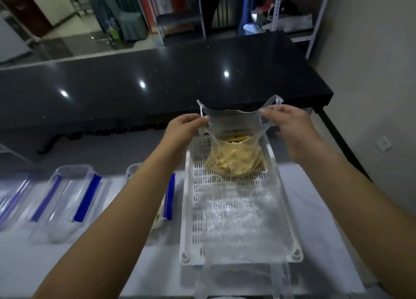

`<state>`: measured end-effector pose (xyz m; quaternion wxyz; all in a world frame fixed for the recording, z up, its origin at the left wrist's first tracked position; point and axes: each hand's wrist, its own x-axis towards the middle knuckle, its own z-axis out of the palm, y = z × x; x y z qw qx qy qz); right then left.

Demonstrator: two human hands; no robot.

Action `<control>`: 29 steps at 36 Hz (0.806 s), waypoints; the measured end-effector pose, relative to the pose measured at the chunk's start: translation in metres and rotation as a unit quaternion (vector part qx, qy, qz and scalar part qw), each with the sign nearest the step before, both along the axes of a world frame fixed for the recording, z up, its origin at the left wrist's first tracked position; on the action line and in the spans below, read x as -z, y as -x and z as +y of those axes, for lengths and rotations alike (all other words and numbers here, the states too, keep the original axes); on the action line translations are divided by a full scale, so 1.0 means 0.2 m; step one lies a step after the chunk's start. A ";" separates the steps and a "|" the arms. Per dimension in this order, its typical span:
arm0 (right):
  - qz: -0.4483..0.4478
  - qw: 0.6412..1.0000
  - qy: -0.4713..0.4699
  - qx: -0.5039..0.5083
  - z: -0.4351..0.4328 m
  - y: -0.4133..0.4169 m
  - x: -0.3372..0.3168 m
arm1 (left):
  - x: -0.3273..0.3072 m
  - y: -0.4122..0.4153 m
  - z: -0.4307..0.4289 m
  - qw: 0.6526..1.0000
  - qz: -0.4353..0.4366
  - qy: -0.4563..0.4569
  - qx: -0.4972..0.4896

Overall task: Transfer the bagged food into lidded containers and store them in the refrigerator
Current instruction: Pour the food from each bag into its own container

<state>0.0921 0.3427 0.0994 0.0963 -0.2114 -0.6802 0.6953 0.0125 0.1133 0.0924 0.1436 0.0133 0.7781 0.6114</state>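
Starting at the left: 3 clear lidded containers with blue clips sit in a row on the white surface. The far-left container is cut off by the frame edge. The middle container is fully in view. The third container is mostly hidden behind the left forearm, with something yellowish showing inside it. A wide band of white surface lies between that row and the near edge.

The left hand is stretched out past the containers, fingers curled and pinching the left handle of the food bag. That's a clear plastic bag holding pale yellow pieces, and its mouth is pulled wide. It hangs at the far end of the white slotted basket. I can't tell if its bottom actually touches the basket floor.

The basket sits just right of the third container, long side running near to far. Crumpled loose clear bags lie in its near half, and 1 droops over the near rim towards the near edge of the surface.

The right hand pinches the bag's right handle the same way, thumb and fingers closed on the plastic.

Right of the basket is a narrower strip of white surface, then its right edge, then the wall with a socket. Beyond the far edge there's a gap of floor, then a long glossy black surface running across the far side.
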 end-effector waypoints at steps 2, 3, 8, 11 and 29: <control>0.001 1.000 0.015 0.006 -0.02 0.04 -0.03 | -0.03 0.02 0.02 1.000 0.001 -0.029 0.009; 0.007 1.000 0.023 0.009 -0.03 0.05 -0.04 | -0.04 0.02 0.02 0.999 0.003 -0.050 0.016; 0.047 0.998 0.031 -0.004 -0.03 0.06 -0.09 | -0.08 -0.02 -0.02 0.991 0.034 -0.078 0.103; 0.052 0.997 0.040 -0.028 -0.03 0.06 -0.12 | -0.11 -0.09 0.01 0.984 0.057 -0.055 0.157; 0.140 0.952 -0.059 -0.266 -0.21 -0.11 -0.33 | -0.38 -0.41 -0.01 0.942 0.295 0.098 0.126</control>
